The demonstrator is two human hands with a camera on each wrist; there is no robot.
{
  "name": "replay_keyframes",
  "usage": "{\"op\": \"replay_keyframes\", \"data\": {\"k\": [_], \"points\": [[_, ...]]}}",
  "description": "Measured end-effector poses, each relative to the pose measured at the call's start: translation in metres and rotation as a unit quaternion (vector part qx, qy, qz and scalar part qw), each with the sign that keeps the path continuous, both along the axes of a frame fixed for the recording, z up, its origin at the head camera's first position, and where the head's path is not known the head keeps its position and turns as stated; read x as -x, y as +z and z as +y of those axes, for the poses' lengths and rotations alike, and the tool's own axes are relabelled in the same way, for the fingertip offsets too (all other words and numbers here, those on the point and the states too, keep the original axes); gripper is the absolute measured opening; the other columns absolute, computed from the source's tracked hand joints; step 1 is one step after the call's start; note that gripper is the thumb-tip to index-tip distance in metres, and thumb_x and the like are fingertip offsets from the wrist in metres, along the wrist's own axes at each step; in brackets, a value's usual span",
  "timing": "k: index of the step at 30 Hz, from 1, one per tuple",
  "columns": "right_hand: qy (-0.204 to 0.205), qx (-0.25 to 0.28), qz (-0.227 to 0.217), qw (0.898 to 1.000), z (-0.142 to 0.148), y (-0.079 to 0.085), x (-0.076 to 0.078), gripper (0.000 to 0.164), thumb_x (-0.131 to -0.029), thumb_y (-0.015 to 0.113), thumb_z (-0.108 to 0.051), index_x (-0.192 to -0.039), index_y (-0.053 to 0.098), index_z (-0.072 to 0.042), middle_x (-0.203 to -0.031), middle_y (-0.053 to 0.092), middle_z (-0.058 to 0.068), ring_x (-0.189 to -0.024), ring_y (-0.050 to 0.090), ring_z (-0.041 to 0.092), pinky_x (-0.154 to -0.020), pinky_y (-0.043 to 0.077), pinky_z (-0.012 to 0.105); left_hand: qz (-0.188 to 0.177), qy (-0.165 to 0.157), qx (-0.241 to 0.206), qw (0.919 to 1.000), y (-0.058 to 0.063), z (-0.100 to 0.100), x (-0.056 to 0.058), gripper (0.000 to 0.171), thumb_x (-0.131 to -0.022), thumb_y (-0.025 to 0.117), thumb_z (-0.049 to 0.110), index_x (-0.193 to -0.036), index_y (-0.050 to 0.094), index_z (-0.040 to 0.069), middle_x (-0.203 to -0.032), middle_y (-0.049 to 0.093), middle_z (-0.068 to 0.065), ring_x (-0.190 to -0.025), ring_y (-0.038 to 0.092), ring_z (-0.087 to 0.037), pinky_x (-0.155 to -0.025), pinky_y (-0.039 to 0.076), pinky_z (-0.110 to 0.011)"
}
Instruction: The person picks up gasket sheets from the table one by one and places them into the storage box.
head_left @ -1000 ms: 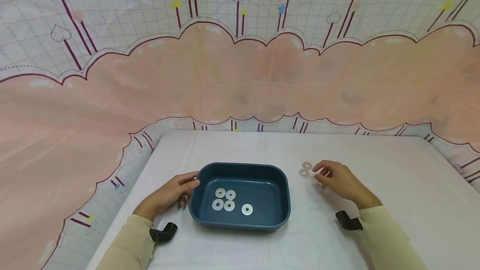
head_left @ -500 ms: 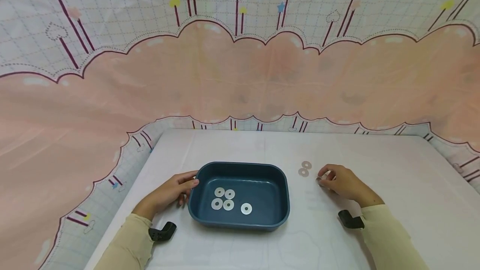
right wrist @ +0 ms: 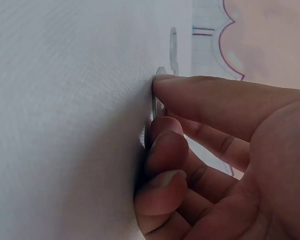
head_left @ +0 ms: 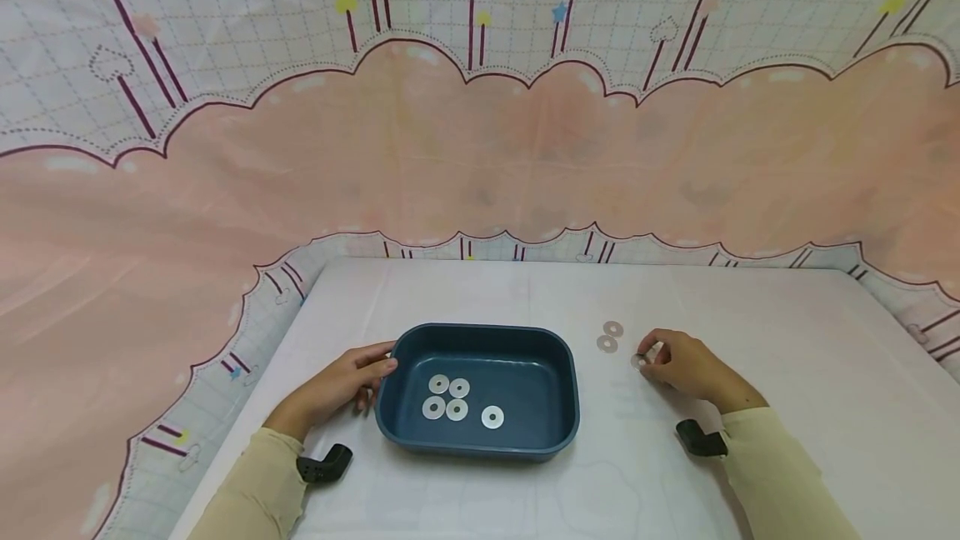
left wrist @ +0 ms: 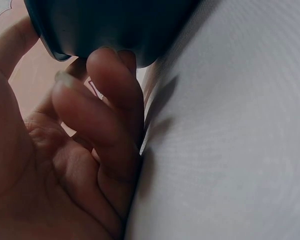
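Observation:
My left hand (head_left: 341, 386) grips the left end of a dark blue rectangular tray (head_left: 551, 438), thumb at the rim. In the left wrist view the other fingers (left wrist: 115, 80) curl beside the tray's outer wall (left wrist: 100, 30). Several flat silver washers (head_left: 492, 417) lie inside the tray, mostly in its left half. To the right of the tray, my right hand (head_left: 684, 365) pinches a metal washer (head_left: 638, 361) low at the tabletop. The right wrist view shows the thumb (right wrist: 177, 90) over this washer (right wrist: 159, 107), its face partly hidden by the fingers.
Two more washers, a farther one (head_left: 612, 329) and a nearer one (head_left: 607, 344), lie on the white table (head_left: 465, 294) between the tray and my right hand. A patterned pink and white cloth (head_left: 480, 165) hangs behind the table.
My right hand has drawn slightly right and nearer, away from the two loose washers, and its fingertips have closed on a washer. The left hand keeps its place on the tray.

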State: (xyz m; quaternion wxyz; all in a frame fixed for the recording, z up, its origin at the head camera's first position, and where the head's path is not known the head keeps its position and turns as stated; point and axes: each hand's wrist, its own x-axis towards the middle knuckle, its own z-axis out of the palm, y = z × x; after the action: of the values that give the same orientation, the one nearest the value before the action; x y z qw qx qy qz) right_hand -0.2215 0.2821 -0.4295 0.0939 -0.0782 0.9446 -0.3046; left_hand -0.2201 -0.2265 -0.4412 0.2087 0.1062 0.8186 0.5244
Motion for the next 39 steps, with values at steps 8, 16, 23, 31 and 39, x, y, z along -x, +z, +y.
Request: {"op": "replay_keyframes", "data": {"k": [8,16,23,31,39], "points": [[-0.005,-0.002,-0.01,1.0,-0.0006,-0.0016,-0.0006,0.025,-0.088,0.072,-0.013,-0.108,0.06,-0.003,-0.082,0.054,0.007,-0.073,0.05,0.02,-0.062,0.041,0.032,0.004,-0.002,0.001,1.0,-0.0009,-0.0007,-0.0004,0.064,-0.103,0.054,0.032,-0.155,0.032,0.001,-0.073,0.055,-0.002,-0.064,0.055,-0.017,-0.056,0.049,-0.027],[0.001,-0.002,-0.007,1.0,-0.0006,-0.0004,-0.0013,0.028,-0.087,0.075,-0.014,-0.106,0.06,-0.001,-0.081,0.052,0.006,-0.072,0.049,0.019,-0.062,0.04,0.032,0.005,-0.002,0.001,1.0,-0.0007,-0.0002,-0.0002,0.065,-0.103,0.054,0.032,-0.155,0.031,0.0,-0.072,0.055,-0.002,-0.064,0.055,-0.017,-0.056,0.049,-0.027],[0.006,-0.002,0.0,1.0,-0.0011,-0.003,0.0004,0.027,-0.085,0.075,-0.012,-0.104,0.059,-0.001,-0.08,0.051,0.005,-0.072,0.048,0.018,-0.063,0.04,0.031,0.007,-0.005,0.004,1.0,-0.0003,-0.0003,-0.0001,0.065,-0.103,0.054,0.032,-0.155,0.031,0.0,-0.072,0.056,-0.002,-0.064,0.055,-0.017,-0.056,0.049,-0.027],[0.001,0.002,0.0,1.0,-0.0047,-0.0016,-0.0025,0.027,-0.086,0.075,-0.011,-0.105,0.057,-0.003,-0.087,0.052,0.007,-0.079,0.05,0.021,-0.068,0.042,0.033,0.001,-0.002,0.003,1.0,-0.0009,-0.0006,-0.0004,0.065,-0.103,0.054,0.033,-0.155,0.031,0.0,-0.072,0.057,-0.001,-0.065,0.056,-0.017,-0.057,0.049,-0.027],[0.001,-0.005,0.003,1.0,-0.0079,0.0019,-0.0038,0.028,-0.085,0.075,-0.007,-0.105,0.056,-0.002,-0.087,0.052,0.009,-0.079,0.051,0.022,-0.067,0.043,0.032,0.002,-0.001,0.001,1.0,-0.0008,-0.0001,-0.0006,0.065,-0.103,0.054,0.033,-0.155,0.031,0.001,-0.072,0.057,-0.001,-0.065,0.055,-0.018,-0.057,0.048,-0.027]]}}
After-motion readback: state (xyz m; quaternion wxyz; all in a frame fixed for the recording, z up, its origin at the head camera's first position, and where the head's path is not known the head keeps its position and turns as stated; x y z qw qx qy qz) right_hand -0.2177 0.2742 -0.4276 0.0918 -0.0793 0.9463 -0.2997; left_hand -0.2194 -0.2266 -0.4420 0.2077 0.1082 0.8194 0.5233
